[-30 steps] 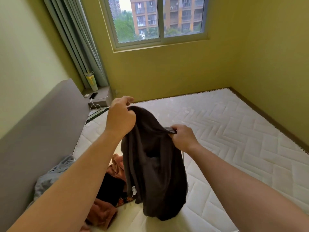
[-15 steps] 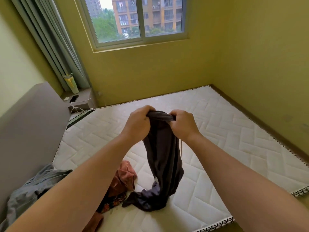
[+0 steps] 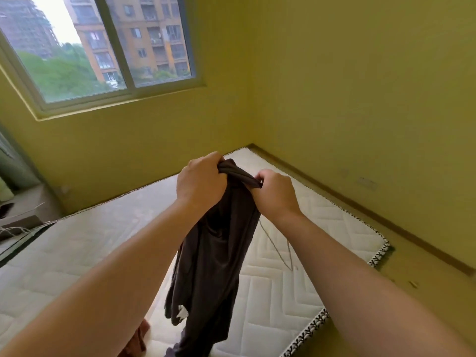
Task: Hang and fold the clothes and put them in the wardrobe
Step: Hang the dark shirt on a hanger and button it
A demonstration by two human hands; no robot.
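I have my left hand (image 3: 199, 182) and right hand (image 3: 274, 193) both clamped on the bunched top edge of the dark garment (image 3: 213, 256), hanging over the mattress (image 3: 309, 274); I should spread them apart evenly.

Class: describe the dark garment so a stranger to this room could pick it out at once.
Start at the white quilted mattress below the window. Above it, the left hand and right hand grip a bunched top edge. The dark garment hangs from them, charcoal brown with a small white mark low down, unlike the reddish cloth beneath.
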